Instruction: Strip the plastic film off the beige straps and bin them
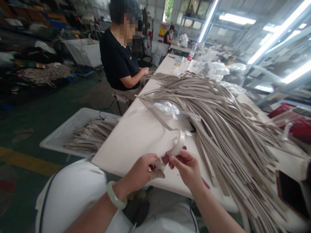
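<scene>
Our left hand (139,171) and right hand (184,168) pinch 1 looped strap (180,143), seemingly by its maroon tab (167,158), above the table (126,142), with a large heap (218,129) of straps lying beside us and a smaller bundle (91,136) in the bin (50,142).

Fluorescent tubes (278,32) glare brightly; edges warp, seemingly soft.

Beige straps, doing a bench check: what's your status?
Left hand, right hand pinching looped beige strap with maroon tab. Strap pile to the right. Nothing over the hands.
</scene>
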The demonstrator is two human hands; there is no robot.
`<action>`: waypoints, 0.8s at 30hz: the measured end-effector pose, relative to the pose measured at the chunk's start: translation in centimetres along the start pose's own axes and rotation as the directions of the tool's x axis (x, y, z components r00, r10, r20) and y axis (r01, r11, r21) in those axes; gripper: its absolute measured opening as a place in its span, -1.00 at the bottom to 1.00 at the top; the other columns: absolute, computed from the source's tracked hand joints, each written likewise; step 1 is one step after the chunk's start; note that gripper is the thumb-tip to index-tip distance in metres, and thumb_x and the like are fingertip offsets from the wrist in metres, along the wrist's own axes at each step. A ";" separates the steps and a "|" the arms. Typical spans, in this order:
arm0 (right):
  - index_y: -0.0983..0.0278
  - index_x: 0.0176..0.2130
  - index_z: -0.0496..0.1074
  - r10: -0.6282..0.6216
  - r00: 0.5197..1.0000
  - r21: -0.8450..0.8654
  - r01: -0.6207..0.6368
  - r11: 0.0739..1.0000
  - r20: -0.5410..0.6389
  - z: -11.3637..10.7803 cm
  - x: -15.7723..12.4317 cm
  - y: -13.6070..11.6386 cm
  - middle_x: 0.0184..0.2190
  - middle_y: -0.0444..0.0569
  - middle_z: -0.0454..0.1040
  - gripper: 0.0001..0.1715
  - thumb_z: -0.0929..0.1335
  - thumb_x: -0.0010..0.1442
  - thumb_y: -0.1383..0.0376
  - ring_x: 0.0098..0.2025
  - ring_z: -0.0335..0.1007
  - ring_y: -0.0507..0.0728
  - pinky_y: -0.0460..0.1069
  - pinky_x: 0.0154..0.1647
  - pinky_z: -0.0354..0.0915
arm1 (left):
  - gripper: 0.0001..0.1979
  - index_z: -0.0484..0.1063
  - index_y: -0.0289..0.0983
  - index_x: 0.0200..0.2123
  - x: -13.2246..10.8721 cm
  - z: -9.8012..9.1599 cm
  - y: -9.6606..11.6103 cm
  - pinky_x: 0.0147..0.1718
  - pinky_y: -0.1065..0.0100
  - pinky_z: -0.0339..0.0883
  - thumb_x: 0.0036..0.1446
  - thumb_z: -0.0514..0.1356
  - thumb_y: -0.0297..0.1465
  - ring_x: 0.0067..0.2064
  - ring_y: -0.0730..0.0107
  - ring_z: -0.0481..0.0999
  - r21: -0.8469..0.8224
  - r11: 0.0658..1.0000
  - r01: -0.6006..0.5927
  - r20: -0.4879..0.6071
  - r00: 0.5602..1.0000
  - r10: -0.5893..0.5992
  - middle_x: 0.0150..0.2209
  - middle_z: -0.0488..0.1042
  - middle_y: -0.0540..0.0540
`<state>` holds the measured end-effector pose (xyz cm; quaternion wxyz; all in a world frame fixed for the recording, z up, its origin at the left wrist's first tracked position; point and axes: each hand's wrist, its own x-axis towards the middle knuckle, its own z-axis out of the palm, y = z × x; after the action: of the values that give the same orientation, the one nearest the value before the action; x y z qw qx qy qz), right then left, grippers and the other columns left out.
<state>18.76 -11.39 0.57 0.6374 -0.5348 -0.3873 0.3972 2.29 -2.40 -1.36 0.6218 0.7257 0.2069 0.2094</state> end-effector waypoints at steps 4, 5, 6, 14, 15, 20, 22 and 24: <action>0.27 -0.37 0.60 -0.018 0.999 -0.014 0.018 1.000 0.027 -0.1 0.1 0.4 -0.56 -0.09 0.47 -0.85 0.53 0.08 0.23 -0.52 0.32 0.00 -0.12 -0.51 0.29 | -0.87 0.49 -0.27 -0.47 0.1 0.1 -0.2 -0.32 0.44 0.24 0.07 0.37 -0.42 -0.31 0.40 0.41 -0.071 0.997 0.014 -0.011 1.000 -0.015 -0.37 0.43 0.01; 0.27 -0.37 0.60 -0.019 0.999 -0.021 0.020 1.000 0.034 -0.2 0.0 0.6 -0.52 -0.08 0.48 -0.86 0.53 0.07 0.24 -0.47 0.34 0.01 -0.10 -0.46 0.30 | -0.85 0.49 -0.28 -0.47 0.1 0.1 -0.3 -0.33 0.44 0.23 0.08 0.36 -0.40 -0.31 0.41 0.41 -0.059 0.998 0.011 -0.028 1.000 -0.012 -0.37 0.42 0.01; 0.27 -0.38 0.61 -0.013 0.999 -0.027 0.014 1.000 0.041 -0.2 0.0 0.9 -0.47 -0.07 0.49 -0.86 0.53 0.07 0.24 -0.42 0.36 0.03 -0.09 -0.40 0.31 | -0.85 0.49 -0.28 -0.47 0.2 0.1 -0.3 -0.34 0.44 0.22 0.10 0.36 -0.38 -0.31 0.40 0.40 -0.036 0.999 0.006 -0.049 0.999 -0.008 -0.37 0.42 0.00; 0.24 -0.25 0.64 0.184 0.983 0.129 -0.185 0.974 0.018 -0.4 0.0 3.0 -0.30 0.00 0.56 -0.67 0.50 0.11 0.05 -0.26 0.41 0.11 -0.01 -0.20 0.34 | -0.80 0.56 -0.28 -0.42 0.4 0.2 -0.4 -0.22 0.41 0.25 0.22 0.25 -0.33 -0.20 0.34 0.46 0.052 0.998 -0.027 -0.059 0.998 0.030 -0.29 0.46 -0.07; 0.23 -0.24 0.64 0.201 0.979 0.172 -0.194 0.966 -0.027 -0.5 0.1 3.0 -0.28 0.02 0.57 -0.63 0.47 0.14 0.00 -0.25 0.42 0.12 0.00 -0.20 0.35 | -0.81 0.56 -0.29 -0.42 0.4 0.2 -0.4 -0.24 0.42 0.25 0.21 0.26 -0.34 -0.22 0.34 0.46 0.050 0.999 -0.011 -0.041 0.999 0.013 -0.30 0.46 -0.06; 0.16 -0.18 0.65 0.057 0.998 -0.016 -0.057 0.998 0.009 -0.1 -0.6 3.0 -0.04 0.05 0.54 -0.69 0.41 0.24 0.04 0.03 0.39 0.23 0.12 0.10 0.27 | -0.81 0.57 -0.32 -0.31 0.4 0.5 -0.1 -0.15 0.40 0.28 0.23 0.26 -0.30 -0.13 0.29 0.47 -0.091 0.996 -0.018 0.003 1.000 0.018 -0.23 0.49 -0.10; 0.13 -0.14 0.64 0.056 0.988 -0.035 -0.052 0.998 0.146 0.3 -0.9 2.8 0.07 0.05 0.49 -0.73 0.43 0.21 0.09 0.13 0.34 0.27 0.17 0.19 0.21 | -0.81 0.59 -0.29 -0.24 0.2 0.4 0.2 -0.05 0.37 0.27 0.24 0.25 -0.29 -0.05 0.25 0.45 -0.141 0.989 -0.049 0.027 0.998 0.053 -0.16 0.50 -0.11; 0.11 -0.11 0.63 0.116 0.980 0.106 -0.134 0.985 0.161 0.3 -0.7 2.3 0.13 0.03 0.45 -0.69 0.43 0.21 0.05 0.14 0.34 0.28 0.17 0.16 0.25 | -0.81 0.60 -0.29 -0.28 0.0 0.0 0.5 -0.08 0.39 0.28 0.22 0.27 -0.29 -0.09 0.28 0.46 -0.124 0.992 -0.027 0.137 0.990 0.044 -0.18 0.50 -0.09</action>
<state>17.99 -11.69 -1.71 0.6095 -0.4877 -0.3772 0.4985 2.32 -2.48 -0.88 0.6740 0.7030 0.1369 0.1812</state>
